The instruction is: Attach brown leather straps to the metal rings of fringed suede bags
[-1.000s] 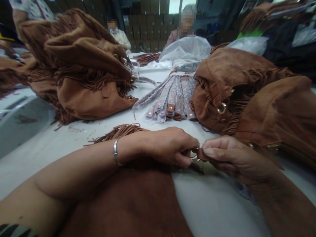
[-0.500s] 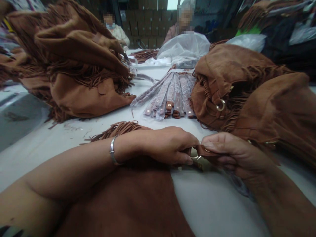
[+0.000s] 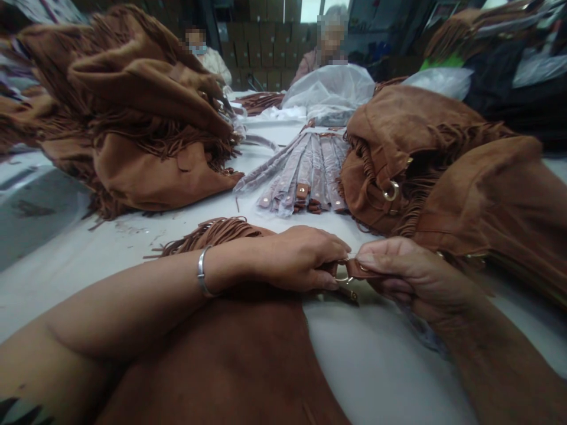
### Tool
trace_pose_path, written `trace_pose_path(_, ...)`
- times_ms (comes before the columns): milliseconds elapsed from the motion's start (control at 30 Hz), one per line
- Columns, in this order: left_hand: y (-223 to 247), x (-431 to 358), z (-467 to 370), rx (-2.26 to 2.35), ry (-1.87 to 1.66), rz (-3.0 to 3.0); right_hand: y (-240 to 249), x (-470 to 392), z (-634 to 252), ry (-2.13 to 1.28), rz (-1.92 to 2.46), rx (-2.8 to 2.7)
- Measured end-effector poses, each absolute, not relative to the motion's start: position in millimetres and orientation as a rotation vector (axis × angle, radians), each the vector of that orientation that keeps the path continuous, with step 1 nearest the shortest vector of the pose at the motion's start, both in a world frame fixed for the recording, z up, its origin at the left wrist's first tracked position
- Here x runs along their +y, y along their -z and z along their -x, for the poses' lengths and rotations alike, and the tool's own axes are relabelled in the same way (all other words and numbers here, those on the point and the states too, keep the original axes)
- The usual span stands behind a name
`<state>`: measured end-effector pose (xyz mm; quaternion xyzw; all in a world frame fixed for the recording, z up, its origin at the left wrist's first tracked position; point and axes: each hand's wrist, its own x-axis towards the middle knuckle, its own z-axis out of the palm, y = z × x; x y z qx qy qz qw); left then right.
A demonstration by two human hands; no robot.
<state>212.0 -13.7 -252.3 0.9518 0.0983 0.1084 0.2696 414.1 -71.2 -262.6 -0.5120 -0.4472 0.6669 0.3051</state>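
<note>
A brown fringed suede bag lies flat before me, partly under my left forearm. My left hand, a silver bangle at its wrist, is closed on the bag's short leather tab beside a gold metal ring. My right hand pinches the end of a brown leather strap, which meets the ring. A round metal fitting shows on the strap end by my right thumb. Clear plastic wrap hangs below my right hand. A small zip end sticks out beneath the ring. My fingers partly hide the tab.
Plastic-wrapped straps fan out on the white table ahead. Stacked fringed bags stand at left and right. A clear plastic bag lies farther back. Two people sit across the table, with cartons behind them.
Both hands have shifted slightly left with the ring and strap end. My grip on each side looks the same, and the view has tilted a little.
</note>
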Motion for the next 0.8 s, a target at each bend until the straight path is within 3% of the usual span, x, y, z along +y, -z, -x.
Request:
trace_pose_path(267, 257, -17, -212, 0.160, -0.202, -2.646, 274, -63, -421, -1.821, 1.383, -1.321)
trace_pose_path(533, 259, -25, -223, 0.497, -0.259, -2.752, 270, -66, -418, -1.694, 1.369, -1.266)
trace_pose_path(700, 273, -21, -227, 0.564, -0.309, -2.687, 276, -66, -418, -1.416, 1.264, -1.500)
trace_pose_path(800, 283, -16, -234, 0.588, -0.244, -2.628, 269, -68, -420, -1.027, 1.389, -1.715)
